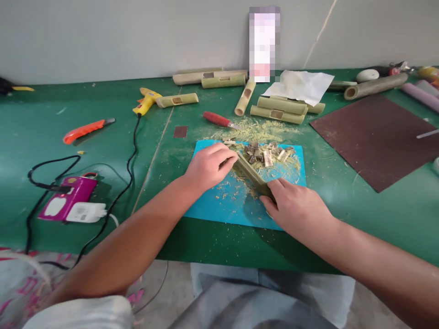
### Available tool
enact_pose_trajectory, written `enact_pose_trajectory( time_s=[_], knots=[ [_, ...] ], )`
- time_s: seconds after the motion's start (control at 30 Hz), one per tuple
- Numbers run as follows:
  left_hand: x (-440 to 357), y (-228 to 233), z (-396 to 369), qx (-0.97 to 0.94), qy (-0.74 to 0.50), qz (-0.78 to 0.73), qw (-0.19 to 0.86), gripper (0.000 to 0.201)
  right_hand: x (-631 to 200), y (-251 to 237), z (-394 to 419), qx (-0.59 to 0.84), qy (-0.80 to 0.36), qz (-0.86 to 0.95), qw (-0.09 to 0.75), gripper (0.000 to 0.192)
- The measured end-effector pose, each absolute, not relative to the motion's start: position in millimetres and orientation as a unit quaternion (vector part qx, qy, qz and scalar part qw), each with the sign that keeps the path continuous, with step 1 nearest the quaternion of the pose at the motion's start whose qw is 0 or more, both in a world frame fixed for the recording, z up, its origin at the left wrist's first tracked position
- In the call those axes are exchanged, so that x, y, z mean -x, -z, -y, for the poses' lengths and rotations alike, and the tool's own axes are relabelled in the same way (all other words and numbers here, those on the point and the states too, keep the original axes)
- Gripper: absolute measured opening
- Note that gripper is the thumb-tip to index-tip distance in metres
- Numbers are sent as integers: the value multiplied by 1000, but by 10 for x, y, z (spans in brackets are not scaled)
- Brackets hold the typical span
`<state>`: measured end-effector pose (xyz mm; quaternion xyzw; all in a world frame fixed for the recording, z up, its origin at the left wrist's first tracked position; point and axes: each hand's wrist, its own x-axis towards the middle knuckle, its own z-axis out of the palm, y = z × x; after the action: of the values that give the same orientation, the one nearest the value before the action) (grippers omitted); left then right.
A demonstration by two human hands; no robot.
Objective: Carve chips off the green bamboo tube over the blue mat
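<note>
Left fingers (pixel 227 154) and right fingers (pixel 279 185) are clasped around opposite ends of a bamboo tube (pixel 253 172) above a blue mat (pixel 209 206).

Green table (pixel 394 219) with bamboo tubes (pixel 226 81), blue mat (pixel 219 210)

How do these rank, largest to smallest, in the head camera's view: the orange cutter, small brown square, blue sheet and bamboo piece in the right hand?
1. Blue sheet
2. Bamboo piece and orange cutter: unsure, since the right hand hides part of the bamboo piece
3. Small brown square
</note>
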<state>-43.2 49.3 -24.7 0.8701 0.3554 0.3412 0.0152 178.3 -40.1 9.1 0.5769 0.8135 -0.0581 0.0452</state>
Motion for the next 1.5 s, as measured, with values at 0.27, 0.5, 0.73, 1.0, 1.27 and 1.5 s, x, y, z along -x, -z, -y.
enact_pose_trajectory(
  time_s=[0.27, 0.5, 0.73, 1.0, 1.27, 1.5],
  knots=[
    [399, 237, -437, -905, -308, -293, 18, 19, -1778, -104, 415, -566, 56, -820, 60, 22],
    [412, 202, -414, -926, -265, -270, -7, 24, -1773, -79, 427, -562, 45, -824, 61, 21],
    [403, 238, -387, -912, -292, -285, -27, 23, -1770, -85, 427, -558, 40, -826, 66, 22],
    [406, 260, -418, -912, -282, -296, -19, 27, -1742, -110, 427, -561, 47, -823, 78, 21],
    [413, 208, -428, -919, -239, -308, -59, 28, -1745, -96, 440, -552, 28, -830, 76, 21],
    [411, 144, -380, -924, -200, -313, -86, 30, -1743, -45, 453, -521, -26, -851, 54, 13]
  ],
)
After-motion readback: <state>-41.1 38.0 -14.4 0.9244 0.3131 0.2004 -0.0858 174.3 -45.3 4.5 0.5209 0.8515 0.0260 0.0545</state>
